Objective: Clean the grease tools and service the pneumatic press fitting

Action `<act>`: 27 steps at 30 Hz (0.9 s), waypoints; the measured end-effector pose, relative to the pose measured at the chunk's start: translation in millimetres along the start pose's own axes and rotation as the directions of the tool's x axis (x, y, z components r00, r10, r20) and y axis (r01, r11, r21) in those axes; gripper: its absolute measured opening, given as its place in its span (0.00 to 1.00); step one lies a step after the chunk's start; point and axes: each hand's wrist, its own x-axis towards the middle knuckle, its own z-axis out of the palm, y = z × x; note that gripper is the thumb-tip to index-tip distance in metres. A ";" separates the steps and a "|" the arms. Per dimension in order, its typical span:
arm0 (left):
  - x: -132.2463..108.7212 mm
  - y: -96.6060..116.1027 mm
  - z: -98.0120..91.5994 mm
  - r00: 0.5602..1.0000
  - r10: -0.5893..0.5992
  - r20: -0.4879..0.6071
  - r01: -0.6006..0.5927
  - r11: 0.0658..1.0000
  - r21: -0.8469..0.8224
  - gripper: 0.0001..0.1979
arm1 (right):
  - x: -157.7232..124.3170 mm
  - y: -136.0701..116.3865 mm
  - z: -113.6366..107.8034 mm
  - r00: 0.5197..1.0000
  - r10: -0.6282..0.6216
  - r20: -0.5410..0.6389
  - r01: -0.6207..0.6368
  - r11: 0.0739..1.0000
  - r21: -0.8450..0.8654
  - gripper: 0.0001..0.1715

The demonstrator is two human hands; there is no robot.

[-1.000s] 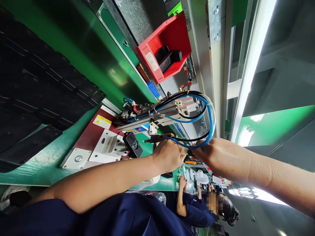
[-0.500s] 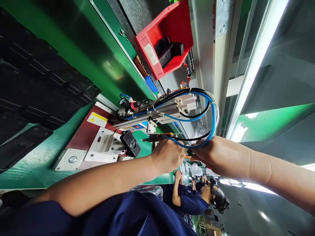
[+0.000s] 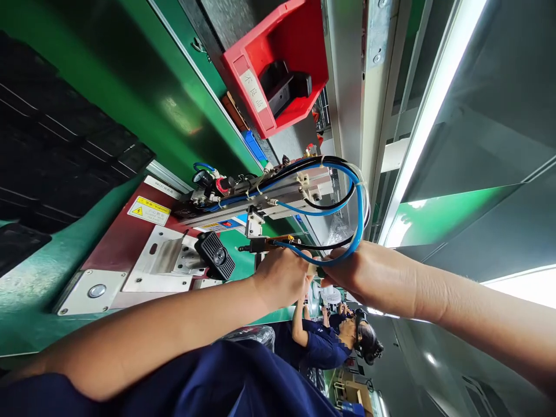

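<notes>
My left hand is closed, its fingers curled beside the hose end of a slim black nozzle-like part on the pneumatic fixture. My right hand is closed too, meeting the left fingertip to fingertip. A small pale and dark piece shows between them, too hidden to name. A blue air hose loops down across the front of my right hand. Beyond my left forearm, a black ribbed block with a round lens-like centre sits tilted at the metal holder on the dark red base.
A red bin with black parts stands on a shelf above. Black trays lie on the green bench. A silver push button is on the base. A co-worker sits farther along the bench.
The whole view has shifted, so the fixture and bin appear slightly farther left. Both hands keep the same closed pose together by the hose.
</notes>
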 end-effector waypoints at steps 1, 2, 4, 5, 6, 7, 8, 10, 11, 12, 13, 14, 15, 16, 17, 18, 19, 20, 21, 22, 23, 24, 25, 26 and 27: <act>0.1 -0.2 -0.5 1.000 0.000 0.000 0.000 1.000 -0.006 0.08 | -0.3 -0.7 1.5 1.000 0.012 0.001 -0.012 1.000 -0.018 0.16; 0.2 -0.3 -1.0 1.000 0.001 0.001 -0.001 1.000 -0.010 0.08 | -0.5 -1.2 3.4 1.000 0.016 -0.012 -0.016 1.000 -0.026 0.17; 0.4 -0.3 -1.5 1.000 0.001 0.004 -0.001 1.000 -0.017 0.08 | -0.9 -1.7 7.4 0.999 0.015 -0.037 -0.016 0.999 -0.051 0.17; 0.5 -0.3 -1.4 1.000 -0.004 0.009 0.004 1.000 -0.021 0.08 | -1.2 -1.8 9.2 0.999 0.018 -0.046 -0.022 0.997 -0.071 0.17; 0.6 -0.2 -1.2 1.000 -0.010 0.013 0.010 1.000 -0.025 0.08 | -1.6 -1.9 10.7 0.998 0.020 -0.054 -0.025 0.995 -0.094 0.16; 0.6 -0.2 -0.7 1.000 -0.015 0.012 0.015 0.999 -0.030 0.08 | -2.1 -2.0 11.8 0.998 0.012 -0.058 -0.019 0.993 -0.118 0.16; 0.5 -0.2 0.0 1.000 -0.018 0.006 0.019 0.999 -0.035 0.08 | -2.8 -2.2 12.5 0.998 0.005 -0.062 -0.014 0.990 -0.141 0.15; 0.2 -0.3 1.4 1.000 -0.014 -0.019 0.013 0.999 -0.044 0.09 | -4.5 -2.5 12.5 0.998 -0.007 -0.067 -0.005 0.985 -0.170 0.15; 0.1 -0.4 2.0 0.999 -0.011 -0.030 0.010 0.999 -0.045 0.10 | -5.2 -2.5 11.9 0.998 -0.014 -0.067 0.002 0.985 -0.171 0.15; -0.1 -0.5 2.5 0.999 -0.009 -0.036 0.008 0.999 -0.043 0.10 | -5.9 -2.5 10.8 0.998 -0.019 -0.066 0.008 0.986 -0.165 0.16; -0.2 -0.6 2.7 0.999 -0.009 -0.035 0.008 0.999 -0.038 0.10 | -6.2 -2.2 9.4 0.998 -0.024 -0.064 0.014 0.988 -0.154 0.17; -0.2 -0.6 2.7 1.000 -0.004 -0.027 0.003 0.999 -0.033 0.10 | -6.3 -1.8 7.9 0.997 -0.032 -0.064 0.022 0.989 -0.146 0.17; -0.2 -0.6 2.4 1.000 0.002 -0.017 -0.003 1.000 -0.028 0.10 | -6.1 -1.3 6.2 0.997 -0.051 -0.063 0.042 0.989 -0.141 0.18; -0.1 -0.6 2.0 1.000 0.010 -0.008 -0.010 1.000 -0.024 0.09 | -5.7 -0.5 4.6 0.996 -0.068 -0.065 0.058 0.988 -0.146 0.18; 0.0 -0.5 1.4 1.000 0.020 -0.001 -0.020 1.000 -0.023 0.09 | -5.0 0.3 3.2 0.994 -0.092 -0.065 0.082 0.985 -0.153 0.18; 0.2 -0.6 0.7 1.000 0.025 0.001 -0.025 0.999 -0.019 0.09 | -4.3 1.1 2.1 0.990 -0.128 -0.064 0.117 0.981 -0.156 0.18; 0.3 -0.6 0.1 1.000 0.026 0.002 -0.026 1.000 -0.015 0.08 | -3.5 1.8 1.3 0.986 -0.152 -0.064 0.141 0.978 -0.153 0.18; 0.4 -0.7 -0.5 1.000 0.026 0.000 -0.026 1.000 -0.012 0.08 | -2.8 2.4 0.8 0.985 -0.159 -0.065 0.149 0.979 -0.142 0.18; 0.5 -0.8 -0.9 1.000 0.027 -0.004 -0.027 1.000 -0.011 0.08 | -2.2 2.7 0.8 0.987 -0.148 -0.066 0.139 0.983 -0.120 0.18; 0.4 -1.0 -1.0 1.000 0.028 -0.011 -0.028 1.000 -0.014 0.08 | -1.8 2.8 1.1 0.990 -0.124 -0.065 0.118 0.989 -0.088 0.18; 0.4 -1.1 -1.0 0.999 0.026 -0.020 -0.027 0.999 -0.018 0.08 | -1.5 2.7 1.7 0.994 -0.092 -0.065 0.089 0.995 -0.051 0.17; 0.3 -1.3 -0.7 0.999 0.024 -0.028 -0.024 0.999 -0.025 0.08 | -1.4 2.4 2.4 0.996 -0.052 -0.069 0.051 0.999 -0.016 0.17; 0.1 -1.3 -0.3 0.999 0.019 -0.033 -0.020 0.999 -0.030 0.07 | -1.4 1.9 3.3 0.997 -0.020 -0.077 0.021 1.000 0.020 0.16; 0.0 -1.4 0.2 0.999 0.011 -0.034 -0.012 0.999 -0.030 0.07 | -1.3 1.4 4.1 0.996 0.001 -0.088 0.003 0.999 0.055 0.16; -0.1 -1.3 0.8 0.999 0.004 -0.033 -0.005 1.000 -0.027 0.07 | -1.3 0.7 4.8 0.994 0.025 -0.104 -0.016 0.996 0.083 0.14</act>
